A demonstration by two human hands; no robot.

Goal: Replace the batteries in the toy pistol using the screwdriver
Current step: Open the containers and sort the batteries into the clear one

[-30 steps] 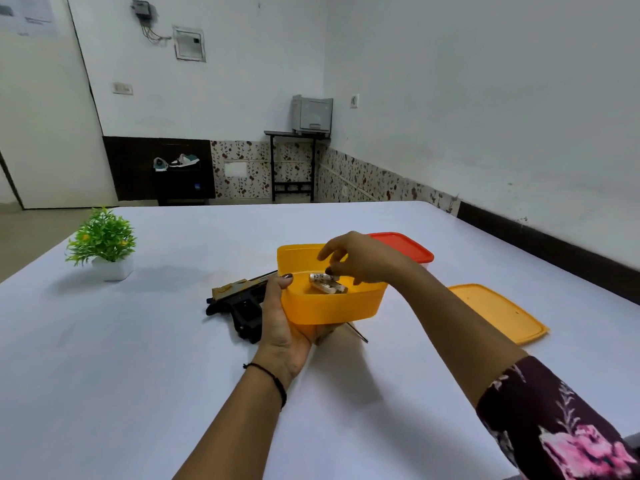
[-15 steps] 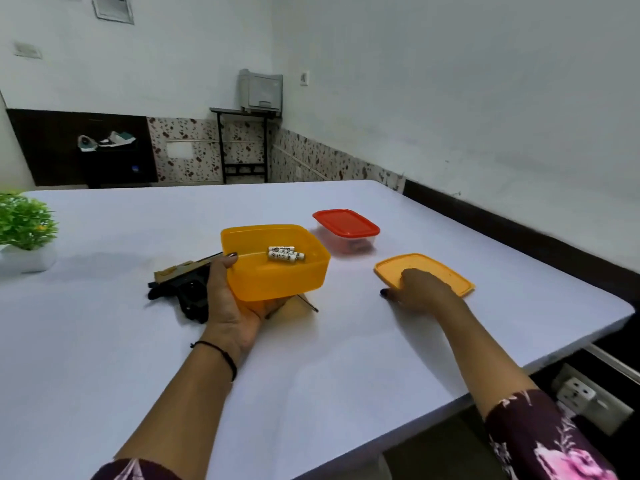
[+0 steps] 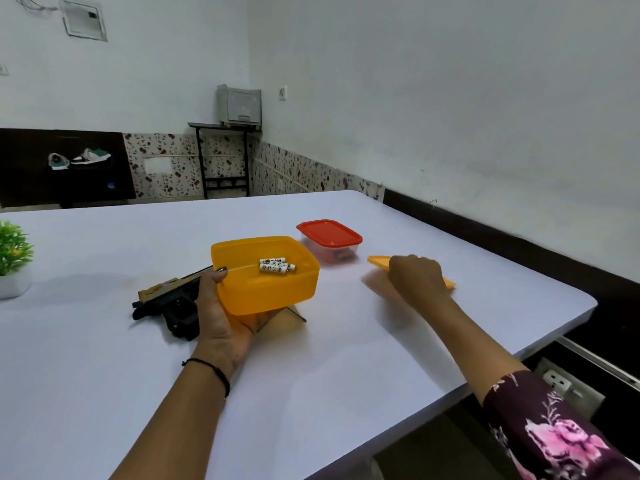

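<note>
Cradling the orange tub with batteries inside, the left hand curls round its near wall; the right hand grips the orange lid. The toy pistol lies on the table beside the left hand. Looks like packing away; pistol's cover, cannot tell.

No text can be read. The white batteries, toward twelve o'clock inside the yellow tub, carry black print and round marks, all too blurred.
</note>
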